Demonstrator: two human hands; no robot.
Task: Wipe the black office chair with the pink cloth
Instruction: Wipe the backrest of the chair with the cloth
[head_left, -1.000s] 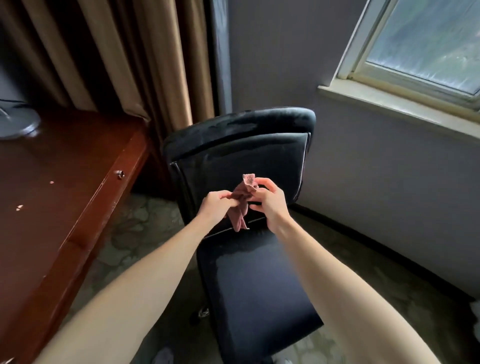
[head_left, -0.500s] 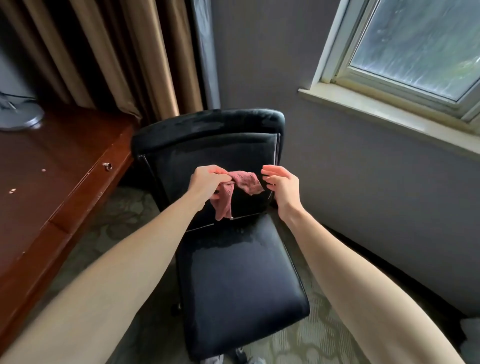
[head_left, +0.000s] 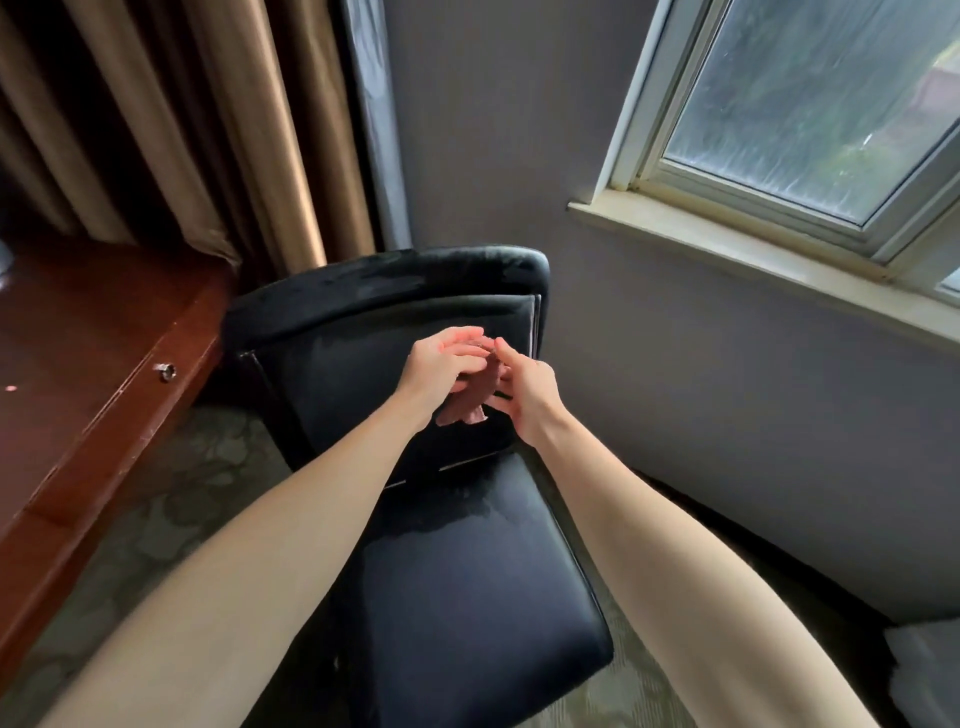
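Barely visible pink cloth (head_left: 464, 409) (crumpled, dusky)

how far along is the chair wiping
Done, seemingly: damp-looking streaks on the black office chair at its backrest top and rear seat. In hand: the pink cloth is bunched between the left hand and right hand, in front of the backrest. Left: the seat's front looks unstreaked.

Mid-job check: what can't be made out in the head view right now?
Pink cloth, head view: mostly hidden between the left hand and right hand; which hand grips it is unclear.
Black office chair, head view: base hidden under its seat and the forearms.
Desk, head view: cut off by the left edge.
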